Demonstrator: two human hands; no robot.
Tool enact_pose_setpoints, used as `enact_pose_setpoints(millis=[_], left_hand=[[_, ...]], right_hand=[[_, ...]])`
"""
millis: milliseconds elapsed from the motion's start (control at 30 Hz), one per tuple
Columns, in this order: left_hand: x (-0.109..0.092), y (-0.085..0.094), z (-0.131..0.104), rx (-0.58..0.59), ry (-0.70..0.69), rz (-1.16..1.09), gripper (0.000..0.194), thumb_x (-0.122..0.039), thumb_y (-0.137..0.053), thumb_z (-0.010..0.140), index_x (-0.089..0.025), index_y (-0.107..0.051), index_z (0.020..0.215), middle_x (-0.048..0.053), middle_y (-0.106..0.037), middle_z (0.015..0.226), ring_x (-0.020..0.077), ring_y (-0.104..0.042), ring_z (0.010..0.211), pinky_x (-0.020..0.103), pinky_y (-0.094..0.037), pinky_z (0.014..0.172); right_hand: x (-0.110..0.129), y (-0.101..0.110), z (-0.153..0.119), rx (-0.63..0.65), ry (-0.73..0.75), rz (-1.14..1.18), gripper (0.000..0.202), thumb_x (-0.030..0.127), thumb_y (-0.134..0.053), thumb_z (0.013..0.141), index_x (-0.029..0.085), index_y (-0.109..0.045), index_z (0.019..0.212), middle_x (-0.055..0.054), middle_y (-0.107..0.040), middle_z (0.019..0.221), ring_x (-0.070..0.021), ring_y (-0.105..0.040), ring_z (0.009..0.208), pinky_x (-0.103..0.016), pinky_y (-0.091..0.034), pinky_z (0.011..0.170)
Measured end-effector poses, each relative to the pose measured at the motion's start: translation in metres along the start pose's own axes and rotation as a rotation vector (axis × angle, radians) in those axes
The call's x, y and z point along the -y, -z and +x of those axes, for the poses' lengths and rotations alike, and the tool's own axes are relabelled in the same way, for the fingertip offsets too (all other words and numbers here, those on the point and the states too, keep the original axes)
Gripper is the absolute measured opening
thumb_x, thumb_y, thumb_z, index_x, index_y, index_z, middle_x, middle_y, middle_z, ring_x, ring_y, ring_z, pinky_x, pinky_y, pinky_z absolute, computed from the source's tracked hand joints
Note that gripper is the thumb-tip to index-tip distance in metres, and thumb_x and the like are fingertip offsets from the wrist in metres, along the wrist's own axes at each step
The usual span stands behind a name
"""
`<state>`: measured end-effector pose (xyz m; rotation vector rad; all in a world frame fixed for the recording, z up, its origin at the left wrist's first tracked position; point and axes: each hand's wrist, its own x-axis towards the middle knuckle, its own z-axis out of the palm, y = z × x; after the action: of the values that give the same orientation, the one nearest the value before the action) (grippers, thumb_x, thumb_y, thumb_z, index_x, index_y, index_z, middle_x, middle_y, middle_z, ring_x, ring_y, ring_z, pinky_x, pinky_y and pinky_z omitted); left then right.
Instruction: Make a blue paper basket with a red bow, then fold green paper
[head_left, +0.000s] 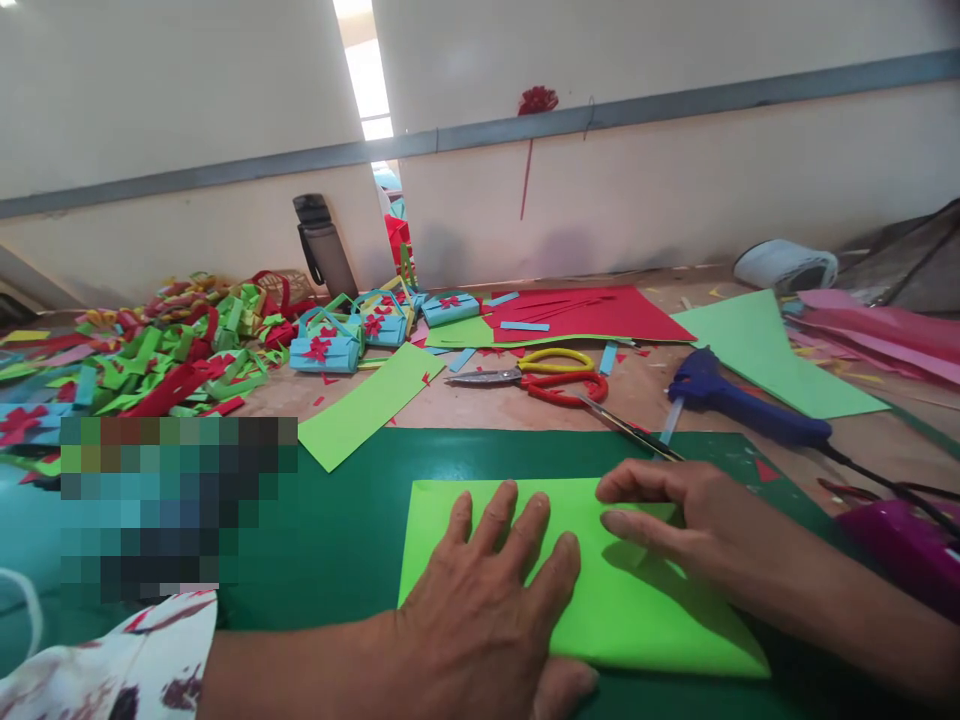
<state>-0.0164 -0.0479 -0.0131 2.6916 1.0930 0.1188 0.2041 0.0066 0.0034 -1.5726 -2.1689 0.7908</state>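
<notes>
A: Person is working on the dark green cutting mat. Bright green sheet is lying flat on it, near edge toward the body, looks folded double but can't confirm.

B: Hands?

A: Left hand is lying palm-down on the sheet's lower left, fingers spread, gripping nothing, just pressing. Right hand is resting fingers-flat at the top right edge, also not closed on anything, fingertips pinning the paper.

B: Risks, biggest first?

A: Sheet is likely sliding on the smooth mat if the two hands are pressing unevenly; layers would be skewing and any crease would be going off-square. The sheet's far right corner isn't being held down by either hand, so it could be lifting.

B: Clutter?

A: Blue glue gun is sitting just beyond the right hand, cord trailing past the forearm to the right. Sleeve or wrist could be snagging it. Can't tell if it's hot.

B: Blades?

A: Scissors with red and yellow handles are lying past the mat's far edge, near the pale green strip. A thin dark tool is pointing at the right hand's knuckles, nearly touching. Any reach forward is risking a poke. Small red scraps on the mat could be getting trapped under the sheet.
</notes>
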Motion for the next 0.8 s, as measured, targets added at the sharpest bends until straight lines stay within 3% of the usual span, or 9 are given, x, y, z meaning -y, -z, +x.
enact_pose_setpoints(millis=[100, 333, 500, 633, 800], left_hand=[[0.002, -0.002, -0.001, 0.019, 0.021, -0.045, 0.068, -0.058, -0.035, 0.089, -0.02, -0.025, 0.144, 0.02, -0.02, 0.151, 0.0452, -0.014, 0.136, 0.072, -0.024, 0.098], [0.004, 0.0, 0.001, 0.003, 0.052, -0.091, 0.068, -0.059, -0.034, 0.089, -0.019, -0.025, 0.144, 0.022, -0.021, 0.15, 0.0474, -0.014, 0.135, 0.074, -0.023, 0.096], [0.002, 0.009, 0.002, 0.037, 0.079, -0.12, 0.067, -0.057, -0.036, 0.089, -0.019, -0.026, 0.144, 0.021, -0.022, 0.15, 0.0482, -0.013, 0.135, 0.075, -0.021, 0.095], [0.002, 0.017, 0.002, 0.087, 0.089, -0.142, 0.067, -0.057, -0.038, 0.089, -0.019, -0.027, 0.143, 0.021, -0.023, 0.15, 0.0473, -0.016, 0.135, 0.074, -0.022, 0.097], [0.007, 0.018, 0.002, 0.044, 0.099, -0.11, 0.068, -0.06, -0.038, 0.087, -0.019, -0.032, 0.14, 0.021, -0.028, 0.148, 0.0474, -0.019, 0.134, 0.073, -0.025, 0.096]], right_hand=[[-0.008, -0.001, 0.0, -0.055, -0.037, 0.037, 0.028, 0.039, -0.059, 0.069, 0.023, -0.067, 0.091, -0.004, -0.072, 0.091, -0.0231, -0.066, 0.083, -0.029, -0.049, 0.065], [-0.013, -0.009, 0.003, -0.123, 0.004, -0.1, 0.028, 0.035, -0.052, 0.075, 0.023, -0.065, 0.097, -0.004, -0.072, 0.087, -0.0224, -0.067, 0.073, -0.032, -0.05, 0.063], [-0.012, -0.013, 0.004, -0.186, 0.04, -0.168, 0.028, 0.037, -0.051, 0.076, 0.023, -0.064, 0.096, -0.004, -0.073, 0.088, -0.0231, -0.068, 0.076, -0.033, -0.05, 0.067], [-0.011, -0.015, 0.004, -0.207, 0.074, -0.202, 0.025, 0.037, -0.049, 0.079, 0.023, -0.063, 0.093, -0.003, -0.073, 0.081, -0.0211, -0.068, 0.067, -0.03, -0.05, 0.061], [-0.013, -0.017, 0.006, -0.238, 0.117, -0.228, 0.021, 0.036, -0.048, 0.079, 0.023, -0.061, 0.089, -0.003, -0.073, 0.078, -0.0203, -0.067, 0.061, -0.029, -0.048, 0.056]])
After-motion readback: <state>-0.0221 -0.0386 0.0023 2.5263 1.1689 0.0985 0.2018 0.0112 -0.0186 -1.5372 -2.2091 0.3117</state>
